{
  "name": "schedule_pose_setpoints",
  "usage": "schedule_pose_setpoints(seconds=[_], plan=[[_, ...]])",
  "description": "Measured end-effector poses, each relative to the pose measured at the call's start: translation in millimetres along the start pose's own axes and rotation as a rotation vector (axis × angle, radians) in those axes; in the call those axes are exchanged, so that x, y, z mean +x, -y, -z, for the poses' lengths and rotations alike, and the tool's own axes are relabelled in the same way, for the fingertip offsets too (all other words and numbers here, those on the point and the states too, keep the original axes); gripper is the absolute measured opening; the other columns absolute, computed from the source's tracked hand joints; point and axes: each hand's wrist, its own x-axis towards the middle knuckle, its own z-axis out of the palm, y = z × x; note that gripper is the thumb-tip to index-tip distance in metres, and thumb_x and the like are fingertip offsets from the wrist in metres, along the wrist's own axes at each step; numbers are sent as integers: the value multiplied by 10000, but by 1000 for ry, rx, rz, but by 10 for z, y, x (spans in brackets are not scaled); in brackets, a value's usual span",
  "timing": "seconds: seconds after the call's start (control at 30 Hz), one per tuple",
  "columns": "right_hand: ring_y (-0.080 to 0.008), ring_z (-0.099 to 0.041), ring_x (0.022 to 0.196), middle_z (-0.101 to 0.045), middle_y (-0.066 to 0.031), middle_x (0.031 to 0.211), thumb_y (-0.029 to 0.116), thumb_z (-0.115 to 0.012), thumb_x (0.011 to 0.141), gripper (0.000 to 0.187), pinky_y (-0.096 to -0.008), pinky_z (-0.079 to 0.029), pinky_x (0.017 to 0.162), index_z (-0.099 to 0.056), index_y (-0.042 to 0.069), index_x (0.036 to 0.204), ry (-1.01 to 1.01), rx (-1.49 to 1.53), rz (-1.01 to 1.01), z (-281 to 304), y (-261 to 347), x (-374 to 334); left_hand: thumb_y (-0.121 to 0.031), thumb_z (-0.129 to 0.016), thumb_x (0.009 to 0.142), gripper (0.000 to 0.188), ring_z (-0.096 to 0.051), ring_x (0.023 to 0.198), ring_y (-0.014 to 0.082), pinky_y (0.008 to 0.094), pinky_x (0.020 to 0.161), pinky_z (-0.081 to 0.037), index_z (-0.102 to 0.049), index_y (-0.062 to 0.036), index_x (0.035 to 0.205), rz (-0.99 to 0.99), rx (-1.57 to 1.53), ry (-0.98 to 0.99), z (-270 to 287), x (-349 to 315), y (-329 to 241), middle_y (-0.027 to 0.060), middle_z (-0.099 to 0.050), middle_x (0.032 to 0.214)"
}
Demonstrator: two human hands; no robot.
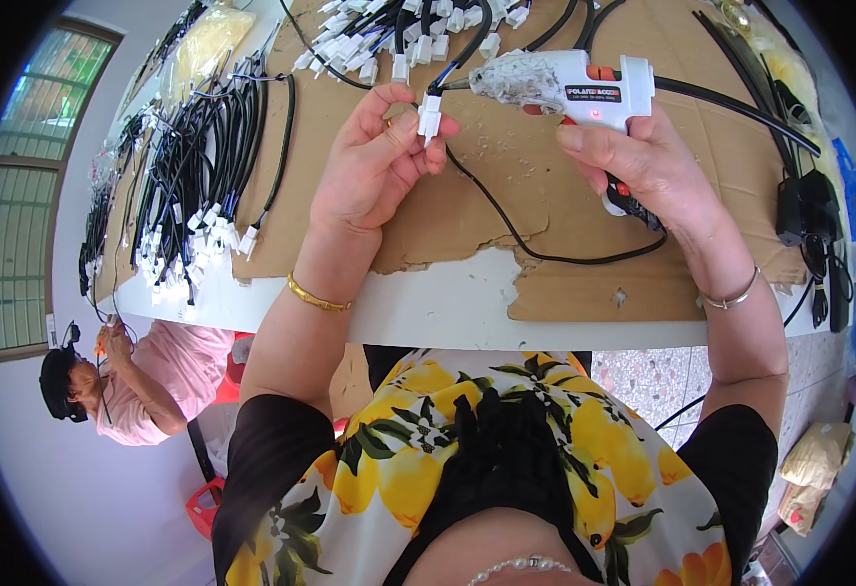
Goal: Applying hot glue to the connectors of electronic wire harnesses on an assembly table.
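Note:
Between the thumb and fingers of my left hand (374,161) is a white plastic connector (430,119) with a black cable running up from it, blue and white wires showing where they enter. My right hand (647,166) grips a white hot glue gun (584,88) by its handle. Its nozzle points left and meets, or nearly meets, the wire end of the connector. Whitish glue residue coats the front of the gun, and a small red light glows on its side. A black cord (535,256) hangs from the handle and curves left behind my left hand.
Cardboard (447,220) covers much of the white table (447,303). At left lies a bundle of black cables (203,146) with white connectors; more connectors (350,44) are heaped at the far edge. Black power adapters (807,207) sit at right. Another person (145,376) works at left.

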Motion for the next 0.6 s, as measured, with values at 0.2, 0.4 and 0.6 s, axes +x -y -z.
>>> schedule_pose_setpoints(seconds=[0.2,0.4,0.6], plan=[[-29,-418,512,-459,53,596,235,-598,832,269,-183,-310,464,-599,47,1024,-6,31,-15,-16,2,-4,-41,-461,893,209,-553,699,190,299,657,-472,-428,-82,1095,16,-17,18,9,-4,-3,216,-594,960],[-36,-422,511,-466,45,588,244,-589,834,276,-189,-319,476,-600,38,1018,-22,-26,-16,-6,21,3,-48,-489,884,219,-567,707,196,304,656,-478,-430,-80,1092,-1,-13,-6,23,3,-15,215,-600,951],[-53,-436,508,-494,8,583,283,-577,816,347,-200,-339,477,-589,1,1019,-15,36,24,38,11,-3,-21,-580,829,281,-610,737,229,323,653,-507,-431,-48,1066,-91,137,-216,-26,25,-87,210,-605,921]])
